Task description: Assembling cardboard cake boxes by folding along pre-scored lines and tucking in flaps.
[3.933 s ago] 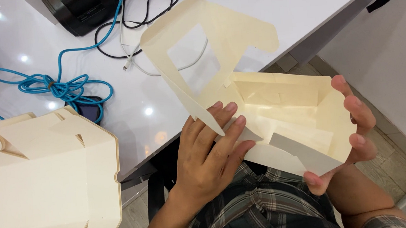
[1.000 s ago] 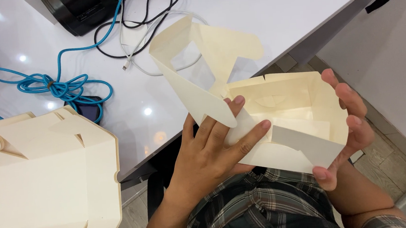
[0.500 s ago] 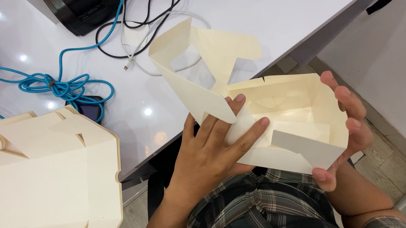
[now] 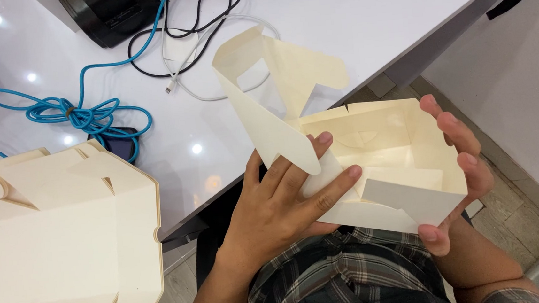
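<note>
A cream cardboard box point(image 4: 385, 155) is half folded and held over my lap, beside the white table's point(image 4: 361, 16) edge. Its lid with a window cut-out point(image 4: 263, 75) stands up at the back left. My left hand point(image 4: 280, 202) grips the box's left wall, fingers pressing a flap inward. My right hand point(image 4: 460, 168) cups the right wall, fingertips curled over the rim and thumb under the near corner.
A stack of flat cream box blanks point(image 4: 52, 245) lies at the left on the table. Behind it are a coiled blue cable point(image 4: 81, 115), black and white cables point(image 4: 190, 42) and a black device point(image 4: 111, 13). Tiled floor point(image 4: 517, 209) shows at right.
The box has been folded further: the side walls stand squarer and the lid has tipped back. My left fingers have shifted onto the inner flap; my right hand has closed around the right wall.
</note>
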